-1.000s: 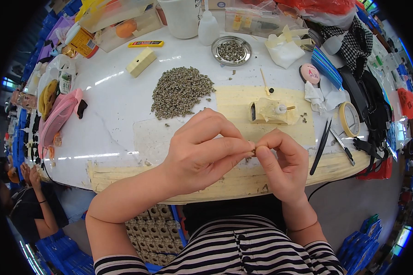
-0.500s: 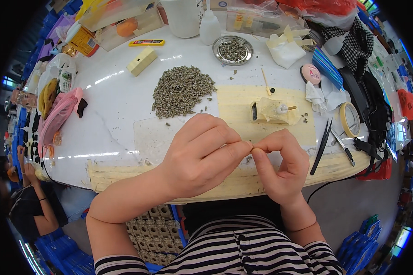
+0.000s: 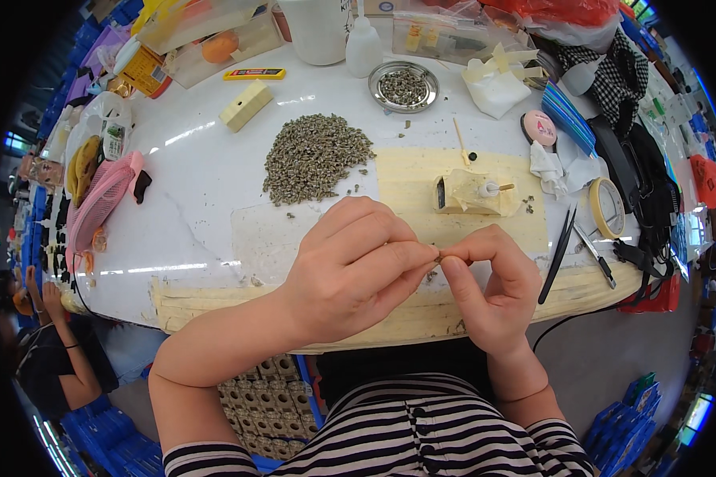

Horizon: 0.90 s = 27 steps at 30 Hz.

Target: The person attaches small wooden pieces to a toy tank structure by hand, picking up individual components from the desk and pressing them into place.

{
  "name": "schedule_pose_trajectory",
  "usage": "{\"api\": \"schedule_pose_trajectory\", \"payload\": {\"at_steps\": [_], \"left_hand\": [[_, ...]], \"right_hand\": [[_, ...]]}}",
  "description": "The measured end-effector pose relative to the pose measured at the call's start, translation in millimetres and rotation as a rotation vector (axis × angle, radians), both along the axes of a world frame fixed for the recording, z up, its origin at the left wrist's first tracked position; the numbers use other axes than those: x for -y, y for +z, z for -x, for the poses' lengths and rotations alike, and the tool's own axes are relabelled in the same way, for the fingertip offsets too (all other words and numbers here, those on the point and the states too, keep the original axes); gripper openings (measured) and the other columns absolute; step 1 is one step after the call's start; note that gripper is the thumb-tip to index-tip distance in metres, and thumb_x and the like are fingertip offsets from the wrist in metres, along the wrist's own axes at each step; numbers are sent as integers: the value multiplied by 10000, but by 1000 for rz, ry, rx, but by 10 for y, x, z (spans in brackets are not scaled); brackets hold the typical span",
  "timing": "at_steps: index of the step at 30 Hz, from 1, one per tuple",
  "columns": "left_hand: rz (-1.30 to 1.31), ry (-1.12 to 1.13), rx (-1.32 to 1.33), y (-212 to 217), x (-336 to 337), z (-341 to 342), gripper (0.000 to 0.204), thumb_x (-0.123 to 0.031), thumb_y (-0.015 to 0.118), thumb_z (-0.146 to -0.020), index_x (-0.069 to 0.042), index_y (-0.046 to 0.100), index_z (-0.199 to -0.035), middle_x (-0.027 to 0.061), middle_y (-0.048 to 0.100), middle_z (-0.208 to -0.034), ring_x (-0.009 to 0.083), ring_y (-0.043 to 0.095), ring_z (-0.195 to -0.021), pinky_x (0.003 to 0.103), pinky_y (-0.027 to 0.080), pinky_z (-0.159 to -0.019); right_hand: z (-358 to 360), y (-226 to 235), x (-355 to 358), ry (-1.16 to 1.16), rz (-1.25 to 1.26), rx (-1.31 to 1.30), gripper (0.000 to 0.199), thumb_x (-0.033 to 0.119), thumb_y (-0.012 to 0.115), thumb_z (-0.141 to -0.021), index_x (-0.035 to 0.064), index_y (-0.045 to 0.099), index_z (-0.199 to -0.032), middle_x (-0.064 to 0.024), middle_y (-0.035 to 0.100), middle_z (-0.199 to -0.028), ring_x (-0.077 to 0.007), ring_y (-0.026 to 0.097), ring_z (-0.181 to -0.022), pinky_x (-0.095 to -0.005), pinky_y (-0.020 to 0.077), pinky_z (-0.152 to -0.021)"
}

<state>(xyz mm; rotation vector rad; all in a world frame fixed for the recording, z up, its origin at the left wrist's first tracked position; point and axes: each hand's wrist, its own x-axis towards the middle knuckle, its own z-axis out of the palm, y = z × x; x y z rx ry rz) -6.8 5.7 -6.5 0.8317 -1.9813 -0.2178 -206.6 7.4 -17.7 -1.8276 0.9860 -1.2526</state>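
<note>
While both hands meet above the near edge of the white round table [image 3: 207,191], the left hand [image 3: 350,270] and right hand [image 3: 493,290] pinch one tiny grey-brown part [image 3: 439,255] between their fingertips. A heap of small grey-brown parts [image 3: 314,155] lies well beyond, near a yellow taped block [image 3: 473,193].
</note>
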Motion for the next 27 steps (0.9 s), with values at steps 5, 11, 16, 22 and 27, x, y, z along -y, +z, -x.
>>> {"api": "schedule_pose_trajectory", "payload": {"at_steps": [5,11,16,22,27], "left_hand": [[-42,24,-7,-10,-7,-5,256,56,804,-641,-37,724,-866,50,642,-783,201,592,-669,304,435,-583],[-110,53,-24,-30,-15,-8,229,46,796,-650,-40,724,-851,54,645,-782,202,602,-684,303,445,-590],[-180,65,-2,-33,-1,-27,214,33,792,-659,-44,726,-848,57,650,-783,201,604,-692,300,456,-598],[-107,37,-8,-43,-10,-13,236,33,805,-646,-44,724,-854,50,641,-775,203,597,-686,307,453,-589],[-67,4,10,-24,-4,-20,251,34,815,-641,-42,724,-863,45,638,-774,205,590,-681,305,446,-584]], "right_hand": [[-72,26,-1,-75,299,-133,203,-38,798,-732,6,732,-918,-91,683,-796,-241,627,-679,-319,493,-617],[-96,1,8,-71,446,-232,240,-31,803,-707,8,736,-935,-82,679,-804,-245,624,-677,-322,498,-588],[-140,-21,23,-118,476,-272,227,-29,799,-706,12,728,-918,-79,674,-796,-242,618,-675,-332,491,-591],[-118,-18,20,-105,276,-165,147,-29,788,-730,21,692,-830,-85,674,-772,-243,607,-668,-327,465,-592],[-100,-18,-2,-80,142,-103,112,-30,763,-759,15,683,-823,-85,672,-771,-235,603,-666,-318,458,-607]]}}
